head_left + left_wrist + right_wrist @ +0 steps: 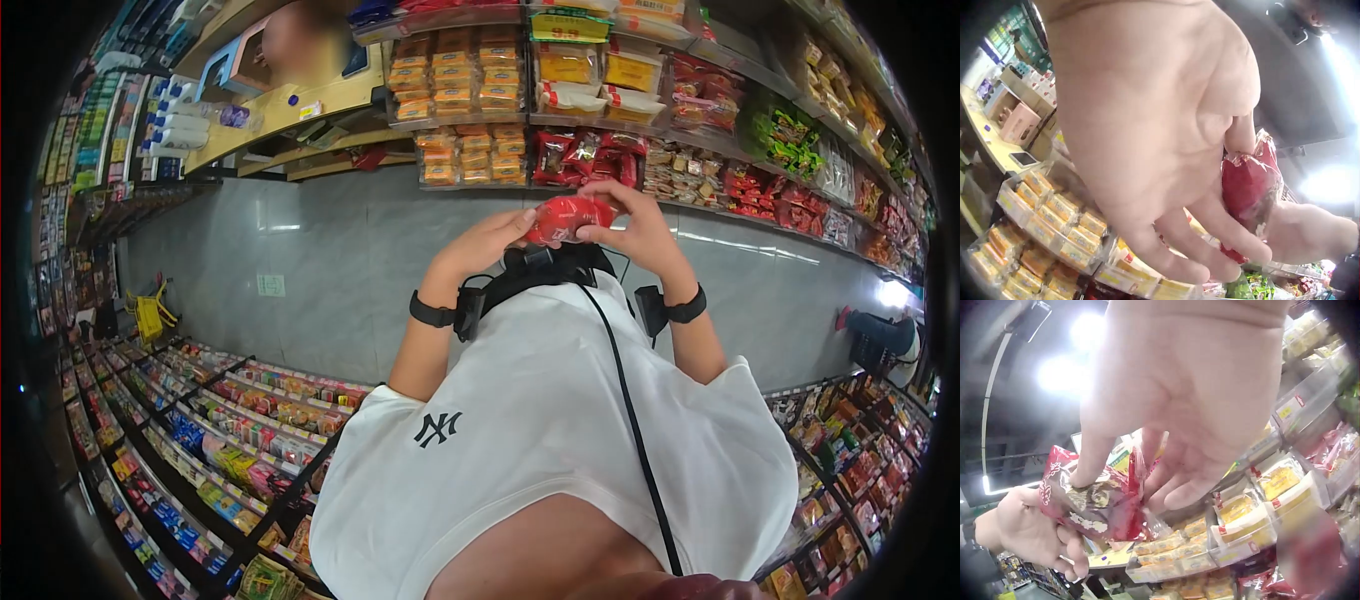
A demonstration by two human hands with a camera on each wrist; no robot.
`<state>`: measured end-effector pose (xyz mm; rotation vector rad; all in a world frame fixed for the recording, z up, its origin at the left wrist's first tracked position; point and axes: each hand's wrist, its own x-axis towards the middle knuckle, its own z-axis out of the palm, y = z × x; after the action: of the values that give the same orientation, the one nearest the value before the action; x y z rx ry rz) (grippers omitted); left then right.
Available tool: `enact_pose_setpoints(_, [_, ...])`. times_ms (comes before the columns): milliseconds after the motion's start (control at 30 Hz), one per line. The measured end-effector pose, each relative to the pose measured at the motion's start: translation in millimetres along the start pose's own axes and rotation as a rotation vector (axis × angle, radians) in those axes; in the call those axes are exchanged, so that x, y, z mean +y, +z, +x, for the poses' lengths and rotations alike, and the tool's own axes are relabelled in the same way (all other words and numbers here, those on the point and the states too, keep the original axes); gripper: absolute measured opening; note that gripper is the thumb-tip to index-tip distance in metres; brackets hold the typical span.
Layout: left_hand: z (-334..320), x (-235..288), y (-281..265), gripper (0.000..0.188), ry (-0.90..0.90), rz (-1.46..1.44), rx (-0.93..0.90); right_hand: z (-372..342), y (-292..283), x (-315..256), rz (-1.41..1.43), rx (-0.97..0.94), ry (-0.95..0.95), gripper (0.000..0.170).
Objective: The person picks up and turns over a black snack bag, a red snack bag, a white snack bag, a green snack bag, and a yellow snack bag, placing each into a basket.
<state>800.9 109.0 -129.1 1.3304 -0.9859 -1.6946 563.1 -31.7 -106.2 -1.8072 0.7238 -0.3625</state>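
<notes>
A small red snack packet (568,218) with crinkled ends is held between both hands in front of the waist. My left hand (487,242) pinches its left end between thumb and index finger; in the left wrist view the other fingers extend loosely. At the opposite end, my right hand (645,228) grips the packet between thumb and fingers. The right wrist view shows the packet's face (1094,497), with a dark window and pale lettering, the right thumb lying across it. Just beyond the hands, a shelf bin holds similar red packets (587,152).
Orange-wrapped packs (455,70) fill bins on the shelf ahead, with yellow-and-white packs (570,65) beside them. A wooden counter (230,140) with bottles stands at left. Behind are stocked shelves (230,420). A yellow object (150,315) stands on the grey floor (330,260). Another person (885,335) is at far right.
</notes>
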Motion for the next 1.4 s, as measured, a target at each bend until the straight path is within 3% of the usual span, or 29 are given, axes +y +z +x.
enact_pose_setpoints(67, [17, -23, -3, 0.044, -0.058, 0.138, 0.038, -6, -10, 13, -0.109, -0.124, 0.199, 0.052])
enact_pose_setpoints(100, [28, -36, -8, 0.041, -0.074, 0.245, 0.034, -8, -9, 41, 0.021, -0.119, 0.179, 0.053])
enact_pose_setpoints(200, [43, -27, -2, 0.036, -0.127, 0.461, 0.05, -5, -25, 116, -0.119, -0.077, 0.193, 0.054])
enact_pose_setpoints(233, [47, -21, 1, 0.035, -0.144, 0.515, 0.063, -1, -34, 132, -0.258, -0.021, 0.315, 0.057])
enact_pose_setpoints(333, [58, -18, 9, 0.036, -0.141, 0.462, 0.03, 12, -54, 237, -0.346, 0.182, 0.424, 0.059])
enact_pose_setpoints(433, [66, -14, 19, 0.036, -0.207, 0.513, 0.061, 35, -71, 292, -0.389, 0.223, 0.513, 0.059])
enact_pose_setpoints(567, [76, -23, 23, 0.036, -0.248, 0.495, 0.126, 65, -70, 356, -0.503, 0.223, 0.392, 0.062])
enact_pose_setpoints(633, [78, -21, 28, 0.036, -0.205, 0.454, 0.19, 80, -65, 369, -0.517, 0.197, 0.375, 0.062])
enact_pose_setpoints(700, [83, -14, 31, 0.037, -0.286, 0.451, 0.18, 92, -59, 376, -0.501, 0.185, 0.356, 0.06])
enact_pose_setpoints(933, [102, -3, 42, 0.035, -0.324, 0.384, 0.237, 114, -48, 366, -0.547, 0.122, 0.605, 0.061])
enact_pose_setpoints(1133, [111, 7, 43, 0.036, -0.287, 0.381, 0.244, 103, -40, 369, -0.428, 0.221, 0.564, 0.071])
enact_pose_setpoints(1200, [108, 4, 36, 0.036, -0.263, 0.389, 0.244, 94, -32, 370, -0.552, 0.333, 0.491, 0.075])
enact_pose_setpoints(1333, [101, -4, 13, 0.036, -0.273, 0.396, 0.223, 77, -24, 318, -0.627, 0.452, 0.457, 0.08])
enact_pose_setpoints(1400, [97, 0, 1, 0.036, -0.25, 0.415, 0.219, 82, -14, 311, -0.536, 0.366, 0.506, 0.078])
